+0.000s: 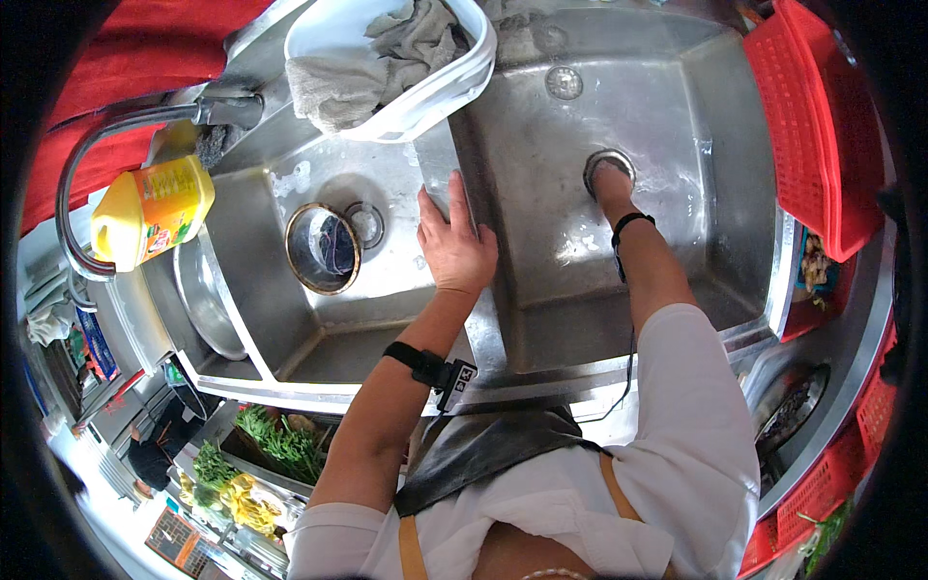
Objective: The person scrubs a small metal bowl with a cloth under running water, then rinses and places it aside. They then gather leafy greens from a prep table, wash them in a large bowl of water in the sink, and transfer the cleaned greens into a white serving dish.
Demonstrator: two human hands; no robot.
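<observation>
My left hand (pixel 457 250) rests on the stainless steel divider (pixel 438 170) between two sink basins, fingers spread and holding nothing. Down in the right basin (pixel 536 297), my right hand (pixel 612 181) reaches into a round metal drain ring (pixel 589 174). Its fingers are hidden there, so I cannot tell whether they grip anything. A round perforated overflow cover (pixel 564 83) sits higher up in this basin. In the left basin (pixel 391 268), a round container with a brown rim (pixel 291 264) holds a dark scrubbing pad (pixel 336 246), beside another drain (pixel 365 223).
A white plastic tub (pixel 449 98) with grey cloths (pixel 341 87) stands across the sink's far side. At left are a curved faucet (pixel 67 174) and a yellow jug (pixel 156 210). Red plastic baskets (pixel 805 123) line the right. Leafy greens (pixel 279 438) and another person (pixel 156 449) are lower left.
</observation>
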